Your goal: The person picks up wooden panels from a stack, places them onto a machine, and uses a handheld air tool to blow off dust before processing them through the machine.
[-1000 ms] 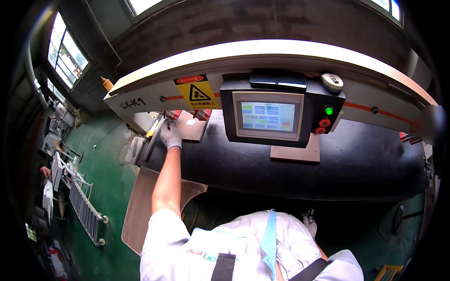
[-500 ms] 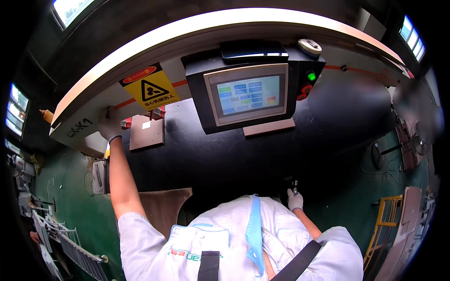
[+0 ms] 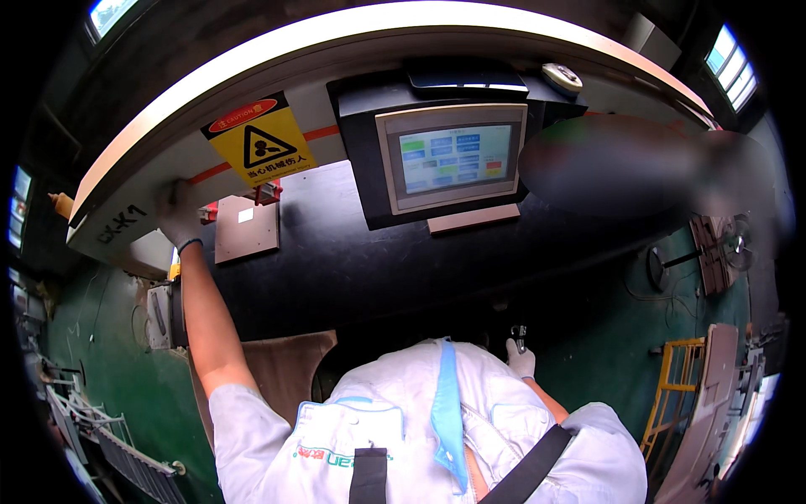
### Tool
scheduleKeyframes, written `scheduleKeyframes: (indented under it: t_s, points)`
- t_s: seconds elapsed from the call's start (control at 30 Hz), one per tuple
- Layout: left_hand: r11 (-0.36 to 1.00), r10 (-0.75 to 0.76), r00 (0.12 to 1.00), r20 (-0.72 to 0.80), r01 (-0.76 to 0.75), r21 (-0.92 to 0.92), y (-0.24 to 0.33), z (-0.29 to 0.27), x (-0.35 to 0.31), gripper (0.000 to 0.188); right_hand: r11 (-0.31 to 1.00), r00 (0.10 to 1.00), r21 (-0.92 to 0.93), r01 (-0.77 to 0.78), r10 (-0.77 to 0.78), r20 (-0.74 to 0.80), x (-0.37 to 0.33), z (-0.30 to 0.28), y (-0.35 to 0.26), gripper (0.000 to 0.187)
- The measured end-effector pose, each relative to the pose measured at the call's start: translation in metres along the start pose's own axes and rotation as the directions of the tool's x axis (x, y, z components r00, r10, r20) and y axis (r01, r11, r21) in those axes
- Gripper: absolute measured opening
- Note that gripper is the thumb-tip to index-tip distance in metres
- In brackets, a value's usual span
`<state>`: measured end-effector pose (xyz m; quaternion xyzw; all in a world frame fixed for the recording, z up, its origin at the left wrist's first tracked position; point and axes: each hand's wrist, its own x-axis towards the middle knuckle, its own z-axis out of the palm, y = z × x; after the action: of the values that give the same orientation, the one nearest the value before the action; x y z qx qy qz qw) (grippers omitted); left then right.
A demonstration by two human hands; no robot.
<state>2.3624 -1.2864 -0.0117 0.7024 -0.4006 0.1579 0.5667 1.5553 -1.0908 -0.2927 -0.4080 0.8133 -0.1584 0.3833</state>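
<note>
My left hand (image 3: 180,220), in a white glove, reaches up to the pale front panel (image 3: 126,220) of a large machine. Its fingers are curled at a small dark spot on the panel; what lies under the fingertips is hidden. Low on the right, close to my body, my gloved right hand (image 3: 521,359) is closed around a small shiny metal part (image 3: 520,338) that sticks up past the fingers. The kind of part cannot be made out. Between my hands spreads the machine's black tabletop (image 3: 336,269). A brown square plate (image 3: 245,232) lies on it beside my left hand.
A control box with a lit touchscreen (image 3: 457,158) hangs over the table. Left of it is a yellow warning sign (image 3: 261,141). A brown curved board (image 3: 290,361) stands near my left arm. At right are a yellow frame (image 3: 672,382) and a blurred patch.
The whole view has shifted slightly, so the machine sits a little further left and higher. Blur now covers the box's buttons. Both hands keep about the same places.
</note>
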Motion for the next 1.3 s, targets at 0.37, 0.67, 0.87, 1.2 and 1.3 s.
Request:
scheduleKeyframes:
  t_s: [0.37, 0.67, 0.87, 1.2, 1.3]
  points:
    - [0.992, -0.06, 0.991, 0.12, 0.072, -0.105, -0.037, -0.012, 0.011, 0.037, 0.983, 0.989, -0.115, 0.142, -0.137, 0.048, 0.021, -0.009, -0.073, 0.053]
    - [0.999, 0.032, 0.983, 0.183, -0.033, 0.005, -0.038, -0.019, 0.024, 0.034, 0.836, 0.946, -0.458, 0.301, -0.321, 0.035, 0.077, -0.087, -0.217, 0.057]
    - [0.856, 0.246, 0.942, 0.227, -0.322, 0.405, -0.079, -0.019, 0.014, 0.045, 0.599, 0.876, -0.64, 0.482, -0.34, 0.342, 0.067, -0.057, -0.305, 0.061]
    - [0.966, -0.215, 0.678, 0.703, 0.04, 0.257, -0.006, 0.058, -0.174, 0.043, 0.492, 0.837, -0.677, 0.547, -0.306, 0.454, 0.057, -0.019, -0.335, 0.052]
    - [0.983, -0.181, 0.634, 0.752, 0.125, 0.131, 0.05, 0.096, -0.223, 0.044, 0.467, 0.836, -0.694, 0.548, -0.32, 0.445, 0.063, -0.03, -0.31, 0.051]
